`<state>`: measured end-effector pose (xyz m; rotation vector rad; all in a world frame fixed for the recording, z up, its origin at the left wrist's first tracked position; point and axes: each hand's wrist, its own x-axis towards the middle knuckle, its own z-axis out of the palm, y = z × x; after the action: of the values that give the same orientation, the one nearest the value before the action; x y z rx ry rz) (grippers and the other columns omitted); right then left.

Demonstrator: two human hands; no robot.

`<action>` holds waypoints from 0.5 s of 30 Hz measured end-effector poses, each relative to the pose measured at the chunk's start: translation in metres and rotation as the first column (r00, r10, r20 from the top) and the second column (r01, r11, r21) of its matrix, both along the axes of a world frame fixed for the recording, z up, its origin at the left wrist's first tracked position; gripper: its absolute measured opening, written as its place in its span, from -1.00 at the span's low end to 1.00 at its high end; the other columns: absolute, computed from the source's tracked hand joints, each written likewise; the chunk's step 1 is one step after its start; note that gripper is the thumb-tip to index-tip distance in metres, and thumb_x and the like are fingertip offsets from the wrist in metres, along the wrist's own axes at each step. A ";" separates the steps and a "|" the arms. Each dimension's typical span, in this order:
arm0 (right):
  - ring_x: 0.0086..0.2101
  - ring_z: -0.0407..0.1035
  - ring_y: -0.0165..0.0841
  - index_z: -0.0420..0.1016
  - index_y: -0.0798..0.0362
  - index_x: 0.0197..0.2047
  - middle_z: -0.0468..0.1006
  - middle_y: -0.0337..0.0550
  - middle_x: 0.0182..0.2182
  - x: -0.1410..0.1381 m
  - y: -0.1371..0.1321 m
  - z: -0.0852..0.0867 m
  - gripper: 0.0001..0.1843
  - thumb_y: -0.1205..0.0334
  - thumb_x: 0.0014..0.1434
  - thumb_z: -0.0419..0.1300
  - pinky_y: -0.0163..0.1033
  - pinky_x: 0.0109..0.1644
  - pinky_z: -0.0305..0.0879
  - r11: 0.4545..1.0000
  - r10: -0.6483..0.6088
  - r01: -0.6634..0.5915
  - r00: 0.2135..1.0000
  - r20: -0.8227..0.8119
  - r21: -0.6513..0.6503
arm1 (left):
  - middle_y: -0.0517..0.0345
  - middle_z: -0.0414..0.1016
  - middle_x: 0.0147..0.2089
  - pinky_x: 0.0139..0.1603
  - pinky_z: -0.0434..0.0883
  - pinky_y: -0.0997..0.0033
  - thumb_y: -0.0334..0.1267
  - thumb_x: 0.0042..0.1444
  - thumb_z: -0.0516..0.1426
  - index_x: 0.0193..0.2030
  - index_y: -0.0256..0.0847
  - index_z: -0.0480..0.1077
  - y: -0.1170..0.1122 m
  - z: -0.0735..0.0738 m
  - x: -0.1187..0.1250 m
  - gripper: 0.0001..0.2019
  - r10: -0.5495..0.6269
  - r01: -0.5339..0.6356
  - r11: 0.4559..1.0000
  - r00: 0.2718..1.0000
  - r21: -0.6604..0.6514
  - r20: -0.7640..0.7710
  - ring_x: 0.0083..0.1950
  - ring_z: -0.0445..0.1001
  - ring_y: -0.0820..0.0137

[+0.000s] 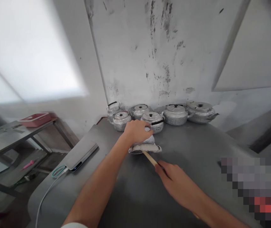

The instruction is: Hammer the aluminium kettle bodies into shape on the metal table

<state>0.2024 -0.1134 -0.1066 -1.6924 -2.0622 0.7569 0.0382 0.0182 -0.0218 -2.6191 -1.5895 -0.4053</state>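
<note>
My left hand (139, 130) reaches forward over the grey table, its fingers curled round the top of a silvery metal vessel (150, 139), mostly hidden by the hand. My right hand (172, 175) is wrapped round the pale wooden handle of a mallet (149, 148). The mallet's whitish, bar-shaped head lies across the near side of the vessel; whether they touch I cannot tell. Just behind my left hand stand a lidded aluminium kettle (152, 117) with a black handle and a smaller kettle (122, 120).
More aluminium kettles (175, 114) line the back of the table (197, 145) against the stained wall. A power bank (82, 155) with a cable lies on the left. Beyond it, a second table (14, 134) carries a pink basket (35, 119).
</note>
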 end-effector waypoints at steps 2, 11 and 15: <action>-0.41 0.48 -0.24 0.33 -0.02 -0.40 0.59 -0.11 -0.44 0.000 0.000 0.001 -0.58 0.08 0.46 -0.13 -0.22 -0.33 0.10 1.000 0.001 -0.001 1.000 0.015 -0.014 | 0.13 0.66 -0.03 0.07 0.47 0.11 0.10 0.24 0.05 0.09 0.09 0.58 0.000 0.000 0.000 -0.58 0.003 -0.003 1.000 1.000 -0.002 0.000 0.01 0.58 0.07; -0.40 0.48 -0.24 0.35 -0.01 -0.37 0.59 -0.11 -0.43 -0.002 -0.001 0.004 -0.58 0.11 0.47 -0.14 -0.21 -0.31 0.07 1.000 -0.010 0.010 1.000 0.001 -0.006 | 0.12 0.64 0.05 0.12 0.44 0.12 0.10 0.27 0.04 0.14 0.10 0.55 -0.002 0.003 0.001 -0.57 0.006 -0.006 1.000 1.000 -0.027 -0.024 0.08 0.56 0.07; -0.41 0.46 -0.26 0.32 -0.01 -0.43 0.58 -0.11 -0.43 0.000 0.000 0.002 -0.56 0.11 0.46 -0.12 -0.22 -0.33 0.05 1.000 0.003 -0.003 1.000 0.010 -0.011 | 0.12 0.64 0.06 0.13 0.44 0.13 0.10 0.28 0.03 0.17 0.10 0.54 -0.003 0.003 0.001 -0.56 0.011 -0.012 0.999 0.999 -0.032 -0.032 0.09 0.55 0.08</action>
<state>0.2020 -0.1133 -0.1044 -1.7031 -2.0719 0.7637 0.0394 0.0155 -0.0190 -2.6247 -1.6140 -0.3384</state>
